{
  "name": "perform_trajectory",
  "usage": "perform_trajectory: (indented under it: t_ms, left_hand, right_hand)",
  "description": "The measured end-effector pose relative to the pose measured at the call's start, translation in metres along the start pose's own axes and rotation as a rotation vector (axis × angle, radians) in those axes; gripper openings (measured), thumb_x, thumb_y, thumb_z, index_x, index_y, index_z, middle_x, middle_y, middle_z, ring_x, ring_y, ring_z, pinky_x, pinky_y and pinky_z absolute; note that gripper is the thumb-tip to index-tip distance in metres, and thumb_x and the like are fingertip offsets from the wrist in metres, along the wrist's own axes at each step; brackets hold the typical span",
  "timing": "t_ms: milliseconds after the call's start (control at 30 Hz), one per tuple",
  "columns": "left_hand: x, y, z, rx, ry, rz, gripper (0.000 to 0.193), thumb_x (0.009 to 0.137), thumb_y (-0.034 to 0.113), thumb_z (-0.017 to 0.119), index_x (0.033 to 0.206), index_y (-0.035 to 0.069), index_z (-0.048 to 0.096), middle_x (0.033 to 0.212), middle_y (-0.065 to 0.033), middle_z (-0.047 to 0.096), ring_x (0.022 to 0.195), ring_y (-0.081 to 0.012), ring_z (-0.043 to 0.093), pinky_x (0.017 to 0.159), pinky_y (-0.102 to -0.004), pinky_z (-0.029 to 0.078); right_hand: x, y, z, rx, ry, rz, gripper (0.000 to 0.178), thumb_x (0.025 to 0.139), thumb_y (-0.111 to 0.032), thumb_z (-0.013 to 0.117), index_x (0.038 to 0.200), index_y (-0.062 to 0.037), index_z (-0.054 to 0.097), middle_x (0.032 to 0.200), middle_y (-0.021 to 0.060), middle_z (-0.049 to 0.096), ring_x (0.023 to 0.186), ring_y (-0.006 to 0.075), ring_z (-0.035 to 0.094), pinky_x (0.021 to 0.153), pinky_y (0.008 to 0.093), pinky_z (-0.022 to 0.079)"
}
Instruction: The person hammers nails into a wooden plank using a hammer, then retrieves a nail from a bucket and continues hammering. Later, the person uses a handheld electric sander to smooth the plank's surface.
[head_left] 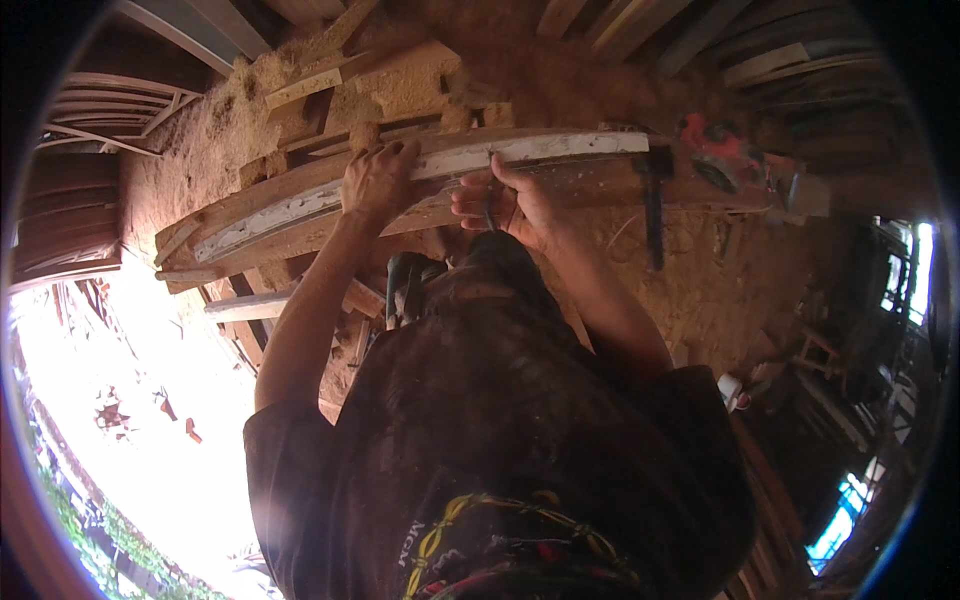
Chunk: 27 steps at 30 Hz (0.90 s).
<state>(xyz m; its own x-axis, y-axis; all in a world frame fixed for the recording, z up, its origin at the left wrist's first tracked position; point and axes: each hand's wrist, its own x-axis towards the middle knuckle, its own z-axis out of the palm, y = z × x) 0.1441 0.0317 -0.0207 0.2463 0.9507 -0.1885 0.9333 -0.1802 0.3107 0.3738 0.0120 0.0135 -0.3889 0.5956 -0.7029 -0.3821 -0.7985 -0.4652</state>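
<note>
A long wooden strip with a worn white face (530,152) lies along a brown wooden beam (600,185) in front of me. My left hand (380,185) is closed over the strip near its middle, fingers bent across the far edge. Just to the right, my right hand (508,203) is turned partly palm up at the near edge, thumb pointing away from me. Its fingers curl round a thin dark rod (490,210), whose exact kind I cannot make out.
A red power tool (715,150) rests at the beam's right end. A dark bar (655,210) crosses the beam beside it. Sawdust (400,85) and wood offcuts (305,88) cover the ground beyond. Stacked timber (85,205) stands at left; a pale board (250,306) lies nearer.
</note>
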Motion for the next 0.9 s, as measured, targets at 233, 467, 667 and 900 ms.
perform_trajectory:
  t_ms: [233, 467, 667, 900]
  left_hand:
    - [0.004, -0.006, 0.016, -0.016, 0.006, 0.027, 0.076, 0.078, 0.067, 0.080, 0.131, 0.015, 0.064, 0.113, -0.0147, 0.075, 0.108, -0.0342, 0.072, 0.093, -0.0483, 0.055]
    - [-0.003, -0.009, 0.012, 0.008, 0.048, 0.049, 0.074, 0.079, 0.070, 0.078, 0.126, 0.014, 0.067, 0.113, -0.0151, 0.075, 0.109, -0.0351, 0.071, 0.094, -0.0485, 0.055]
    - [0.002, -0.006, 0.006, -0.044, 0.011, 0.027, 0.076, 0.078, 0.072, 0.078, 0.126, 0.015, 0.069, 0.108, -0.0128, 0.076, 0.103, -0.0332, 0.074, 0.087, -0.0475, 0.058]
    - [0.002, -0.004, -0.001, -0.006, -0.014, 0.016, 0.079, 0.077, 0.072, 0.079, 0.131, 0.016, 0.068, 0.110, -0.0126, 0.076, 0.103, -0.0321, 0.074, 0.088, -0.0466, 0.058]
  right_hand:
    - [0.029, 0.034, -0.030, -0.337, 0.149, -0.196, 0.047, 0.110, -0.048, 0.052, 0.089, -0.0057, 0.055, 0.075, 0.0038, 0.055, 0.062, 0.0147, 0.054, 0.052, 0.0310, 0.045]
    - [0.026, 0.031, -0.033, -0.356, -0.003, -0.201, 0.047, 0.109, -0.048, 0.054, 0.091, -0.0048, 0.061, 0.078, 0.0057, 0.060, 0.067, 0.0174, 0.060, 0.057, 0.0331, 0.053]
    - [0.017, 0.004, -0.027, -0.206, -0.011, -0.046, 0.049, 0.108, -0.051, 0.055, 0.096, -0.0040, 0.064, 0.085, 0.0092, 0.067, 0.073, 0.0224, 0.067, 0.057, 0.0387, 0.053]
    - [0.052, 0.056, -0.045, -1.461, 0.568, -0.737, 0.044, 0.108, -0.041, 0.055, 0.103, 0.0006, 0.065, 0.087, 0.0242, 0.071, 0.080, 0.0417, 0.071, 0.066, 0.0516, 0.053]
